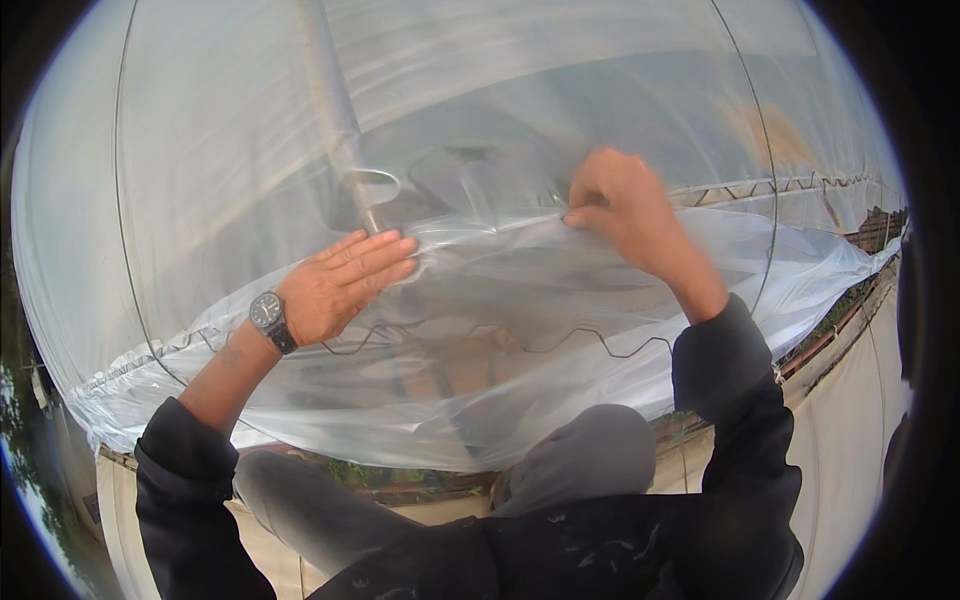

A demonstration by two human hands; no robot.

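Note:
A large sheet of clear plastic film (480, 120) stretches before me over a frame, its loose lower part hanging in folds toward my knees. My left hand (340, 285), with a dark wristwatch (268, 312) on the wrist, lies flat on the film, fingers stretched beside the lower end of a pipe (335, 110) under it. To the right, my right hand (625, 205) is closed, thumb against the curled fingers, at a ridge in the film; what it pinches is hidden. Below both hands runs a loose zigzag wire (625, 352) across the film.
At the right, another zigzag wire (740, 190) sits along a strip holding the film. Thin dark cords (121, 180) cross the sheet at both sides. My bent knees (585, 450) are close to its lower edge, with green plants (360, 472) and pale cloth (840, 440) below.

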